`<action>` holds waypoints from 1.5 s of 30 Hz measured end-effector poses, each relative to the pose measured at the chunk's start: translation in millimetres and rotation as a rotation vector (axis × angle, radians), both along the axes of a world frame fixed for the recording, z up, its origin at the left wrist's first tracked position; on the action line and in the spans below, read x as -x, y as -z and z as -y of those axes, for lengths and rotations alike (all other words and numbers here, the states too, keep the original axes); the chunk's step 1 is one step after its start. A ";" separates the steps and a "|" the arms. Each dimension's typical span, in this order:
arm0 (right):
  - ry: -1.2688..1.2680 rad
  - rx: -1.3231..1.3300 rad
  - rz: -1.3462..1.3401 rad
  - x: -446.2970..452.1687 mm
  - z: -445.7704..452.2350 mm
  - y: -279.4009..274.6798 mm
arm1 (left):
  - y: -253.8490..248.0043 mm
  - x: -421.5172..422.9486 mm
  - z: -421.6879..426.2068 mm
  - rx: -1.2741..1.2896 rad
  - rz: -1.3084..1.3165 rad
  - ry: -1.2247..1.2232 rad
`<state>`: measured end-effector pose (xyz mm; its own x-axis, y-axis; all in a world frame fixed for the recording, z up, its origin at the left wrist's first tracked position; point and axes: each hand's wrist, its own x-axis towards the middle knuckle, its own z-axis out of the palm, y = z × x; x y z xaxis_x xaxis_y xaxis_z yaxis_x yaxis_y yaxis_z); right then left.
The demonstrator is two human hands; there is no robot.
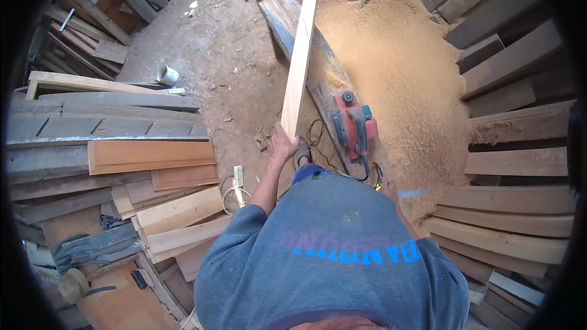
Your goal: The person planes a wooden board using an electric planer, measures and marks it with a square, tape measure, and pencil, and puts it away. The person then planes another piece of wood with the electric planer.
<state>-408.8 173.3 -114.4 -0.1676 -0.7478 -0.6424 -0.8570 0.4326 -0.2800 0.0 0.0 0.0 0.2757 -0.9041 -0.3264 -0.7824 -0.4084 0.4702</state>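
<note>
My left hand is closed round the near end of a long pale plank, which points away from me, its far part over the worn bench board. A red and black electric planer rests on the bench, its cable running toward me. Beside the bench's near end is my right hand, against a small yellow-and-black object. Its fingers are too small and partly hidden to show whether they grip that object.
Sawdust covers the ground right of the bench. Stacked boards line the right side, and more timber lies at the left. A white cup-like container stands at the upper left. My foot is beside the bench.
</note>
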 end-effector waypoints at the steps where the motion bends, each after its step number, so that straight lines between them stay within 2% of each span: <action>1: -0.018 -0.008 -0.004 0.0 2.6 -6.2 | 1.9 0.5 -0.4 0.012 -0.008 0.003; 5: -0.136 0.000 0.011 7.3 30.9 -28.6 | 6.7 -13.5 10.0 0.034 0.021 0.030; 8: -0.194 0.021 0.046 35.2 66.7 -12.3 | 14.9 -38.4 21.5 -0.049 0.095 0.031; 9: -0.102 0.099 0.039 32.6 75.7 -25.5 | 25.6 -56.6 27.1 -0.037 0.100 0.035; 11: 0.089 0.250 0.020 16.8 93.2 -87.4 | 48.0 -93.6 40.6 -0.015 0.107 0.049; 14: 0.145 0.297 0.161 5.2 125.0 -104.5 | -10.7 -108.0 63.8 -0.054 0.317 0.075; 17: 0.173 0.237 0.320 -29.5 161.1 -134.0 | 10.9 -133.6 106.8 0.104 0.481 0.027; 20: 0.185 0.406 0.389 -66.9 176.2 -136.3 | 28.8 -149.7 153.3 0.296 0.465 0.170; 21: 0.173 0.382 0.374 -75.3 180.9 -138.4 | 34.8 -150.9 165.2 0.342 0.454 0.219; 27: 0.113 0.259 0.321 -103.5 214.1 -128.8 | -12.6 -140.7 255.1 0.058 0.488 0.412; 31: 0.173 0.236 0.316 -116.0 217.3 -127.2 | -11.6 -155.3 286.7 -0.016 0.429 0.607; 37: 0.175 0.202 0.336 -108.8 223.7 -122.6 | 1.9 -131.6 282.3 0.246 0.455 0.580; 41: 0.162 0.196 0.333 -105.5 221.4 -113.6 | -5.2 -128.8 283.4 0.143 0.449 0.581; 45: 0.101 0.094 0.435 -97.4 231.2 -128.2 | -7.2 -131.0 287.1 0.068 0.402 0.626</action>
